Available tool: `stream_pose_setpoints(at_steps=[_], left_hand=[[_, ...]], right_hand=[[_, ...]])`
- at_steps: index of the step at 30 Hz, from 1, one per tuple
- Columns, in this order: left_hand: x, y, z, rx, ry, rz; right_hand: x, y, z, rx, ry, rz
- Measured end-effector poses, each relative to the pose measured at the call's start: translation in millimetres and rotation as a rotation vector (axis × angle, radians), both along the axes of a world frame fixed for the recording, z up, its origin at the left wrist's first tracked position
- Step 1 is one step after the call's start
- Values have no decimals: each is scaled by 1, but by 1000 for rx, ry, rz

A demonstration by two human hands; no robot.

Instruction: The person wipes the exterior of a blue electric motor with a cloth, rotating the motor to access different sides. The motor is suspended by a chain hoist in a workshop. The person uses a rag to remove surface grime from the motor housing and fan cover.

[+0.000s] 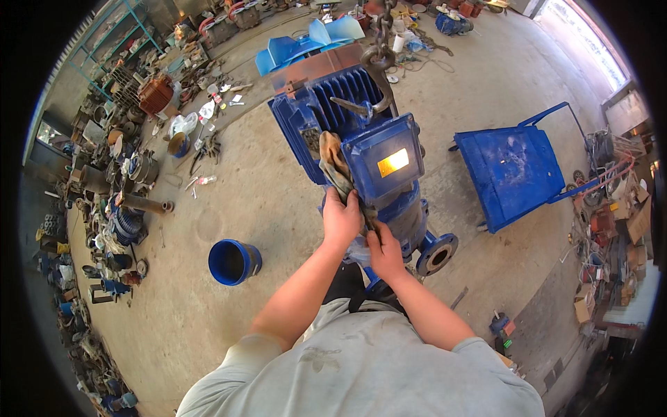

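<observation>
A blue motor-pump unit [347,83] is seen at the upper centre of the frame, beneath a chain hook [380,66]. A grimy cloth [336,167] is gripped by the left hand [342,219] beside the terminal box [375,142]; the right hand [386,254] is set at its lower end, but whether it grips cannot be told. The cloth is best kept bunched and clear of the hook, with even pressure applied.
</observation>
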State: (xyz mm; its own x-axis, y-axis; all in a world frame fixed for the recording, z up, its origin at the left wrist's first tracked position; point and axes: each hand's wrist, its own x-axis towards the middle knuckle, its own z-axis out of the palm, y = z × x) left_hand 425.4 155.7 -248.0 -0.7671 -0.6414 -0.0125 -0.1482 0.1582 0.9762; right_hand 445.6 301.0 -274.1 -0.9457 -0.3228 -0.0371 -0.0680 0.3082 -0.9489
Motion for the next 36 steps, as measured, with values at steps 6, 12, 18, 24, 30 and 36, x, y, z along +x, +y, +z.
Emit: stream_pose_setpoints(at_steps=[6, 12, 18, 24, 30, 36], left_hand=[[-10, -7, 16, 8, -10, -15], [-6, -29, 44, -161, -109, -135], [-7, -34, 35, -150, -126, -195], [4, -8, 8, -201, -161, -217], [-8, -26, 11, -178, -123, -178], [-17, -19, 4, -191, -104, -131]], right_hand=[[6, -1, -15, 269, 386, 41], [0, -26, -14, 308, 426, -19], [0, -32, -8, 243, 353, -68], [1, -32, -12, 356, 234, -58], [1, -38, -23, 214, 353, -51], [-8, -40, -24, 262, 330, -68]])
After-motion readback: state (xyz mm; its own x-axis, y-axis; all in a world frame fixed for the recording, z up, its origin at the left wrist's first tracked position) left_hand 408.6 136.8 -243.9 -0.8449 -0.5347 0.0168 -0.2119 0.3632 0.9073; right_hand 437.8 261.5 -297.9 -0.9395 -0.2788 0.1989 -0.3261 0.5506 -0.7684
